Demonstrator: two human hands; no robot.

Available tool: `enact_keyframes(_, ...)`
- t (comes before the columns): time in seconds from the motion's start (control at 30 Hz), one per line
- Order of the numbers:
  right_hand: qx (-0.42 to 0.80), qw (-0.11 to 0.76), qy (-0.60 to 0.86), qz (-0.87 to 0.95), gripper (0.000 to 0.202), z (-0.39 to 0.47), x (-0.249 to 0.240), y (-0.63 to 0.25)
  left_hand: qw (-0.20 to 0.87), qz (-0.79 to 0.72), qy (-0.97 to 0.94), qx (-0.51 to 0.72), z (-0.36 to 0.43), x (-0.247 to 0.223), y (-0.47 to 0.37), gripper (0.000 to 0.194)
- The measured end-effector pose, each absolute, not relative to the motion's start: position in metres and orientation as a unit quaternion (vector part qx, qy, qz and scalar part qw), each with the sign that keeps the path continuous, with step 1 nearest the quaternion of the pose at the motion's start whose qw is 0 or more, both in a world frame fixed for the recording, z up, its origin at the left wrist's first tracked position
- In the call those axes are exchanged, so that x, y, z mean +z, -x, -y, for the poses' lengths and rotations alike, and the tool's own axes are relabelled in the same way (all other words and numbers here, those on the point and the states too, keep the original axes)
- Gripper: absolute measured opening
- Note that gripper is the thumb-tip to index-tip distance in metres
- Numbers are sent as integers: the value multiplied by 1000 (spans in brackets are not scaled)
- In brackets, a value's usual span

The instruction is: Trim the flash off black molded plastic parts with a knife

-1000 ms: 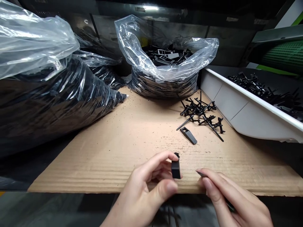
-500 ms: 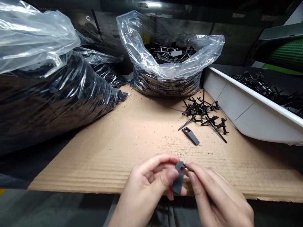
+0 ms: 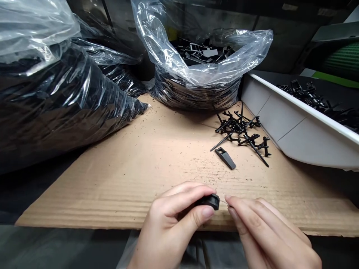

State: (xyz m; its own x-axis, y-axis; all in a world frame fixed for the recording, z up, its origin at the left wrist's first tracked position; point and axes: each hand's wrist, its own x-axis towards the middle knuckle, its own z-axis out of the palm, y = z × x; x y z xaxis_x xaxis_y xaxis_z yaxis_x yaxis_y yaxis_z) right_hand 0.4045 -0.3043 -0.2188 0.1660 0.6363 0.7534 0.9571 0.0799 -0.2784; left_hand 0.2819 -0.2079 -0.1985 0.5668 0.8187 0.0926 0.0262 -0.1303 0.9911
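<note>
In the head view we hold a black plastic part (image 3: 211, 201) above the cardboard (image 3: 126, 179), by its near edge, our left hand (image 3: 174, 216) curled with thumb and forefinger closed on it. Our right hand (image 3: 272, 228) pinches a thin tool (image 3: 223, 201), fingertips nearly together; we cannot tell whether its tip touches the part. Beyond, we see a loose wedge-shaped piece (image 3: 226, 160), a tangle of black sprues (image 3: 238, 127) toward the far right corner, and a white tray (image 3: 273, 108) along the right edge.

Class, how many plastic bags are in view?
3: a large left bag, a second bag partly behind it, and an open bag at back centre. More may be hidden.
</note>
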Motion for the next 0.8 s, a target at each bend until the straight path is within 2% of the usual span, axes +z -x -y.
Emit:
enact_keyframes(0.23, -171, 380, 648, 637, 21, 308, -218, -407, 554, -283, -690, 369, 208, -203, -283, 31)
enact_keyframes(0.43, 45, 376, 673, 635, 11, 308, -203, -416, 548, -223, -716, 371, 206, -208, -281, 30)
enact_keyframes(0.7, 185, 341, 689, 612, 14, 312, -201, -418, 508, -187, -750, 381, 207, -209, -277, 29)
enact_keyframes(0.8, 311, 337, 675, 578, 22, 308, -197, -423, 487, -173, -766, 383, 207, -210, -275, 30)
